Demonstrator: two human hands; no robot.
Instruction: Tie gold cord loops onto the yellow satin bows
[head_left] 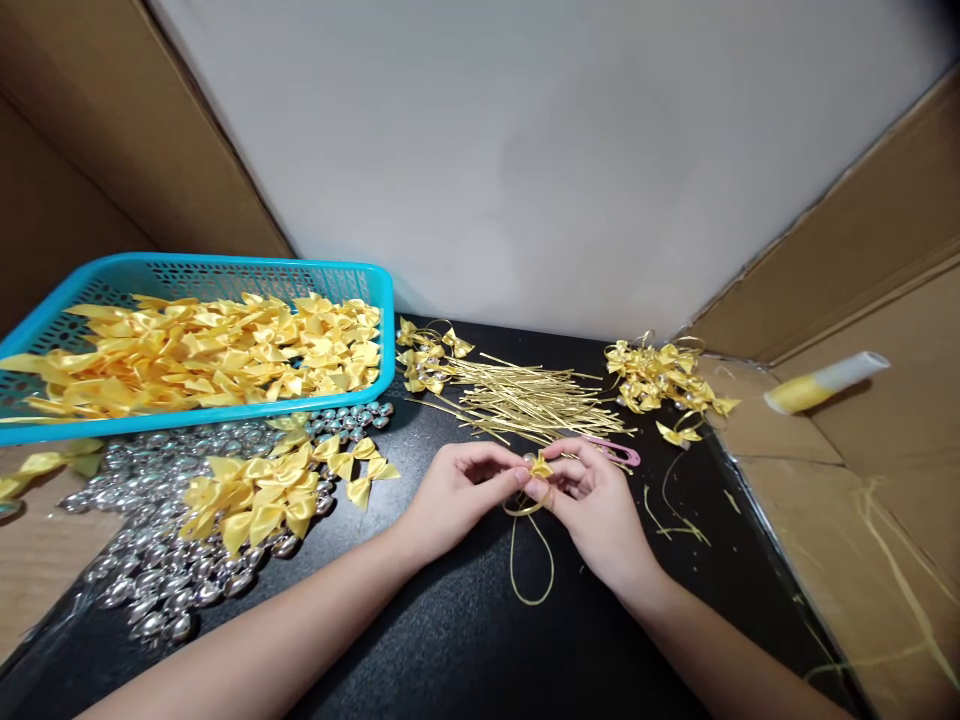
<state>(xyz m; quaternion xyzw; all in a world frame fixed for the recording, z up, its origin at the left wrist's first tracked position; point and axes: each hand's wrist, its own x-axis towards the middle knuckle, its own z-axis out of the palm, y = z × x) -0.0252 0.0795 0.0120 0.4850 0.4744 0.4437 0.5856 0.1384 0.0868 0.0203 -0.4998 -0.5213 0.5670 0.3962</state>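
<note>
Both hands meet over the black table point(420, 620), pinching a small yellow ribbon bow point(541, 466) between their fingertips. My left hand point(469, 495) is closed on the bow's left side, where a small shiny bead partly shows. Closed on its right side is my right hand point(592, 500). A gold cord loop point(553, 560) hangs below the fingers onto the table. How the cord joins the bow is hidden by the fingers. Just behind the hands lie a pile of gold cords point(532, 395) and a pink clip-like piece point(619, 453).
A turquoise basket point(386, 330) of yellow bows stands at the left. Silver beads point(157, 570) spread before it, with loose bows point(255, 495) on top. Bow-and-cord pieces point(660, 375) sit at right, more point(427, 355) behind. Cardboard walls flank the table; a tube point(829, 383) lies right.
</note>
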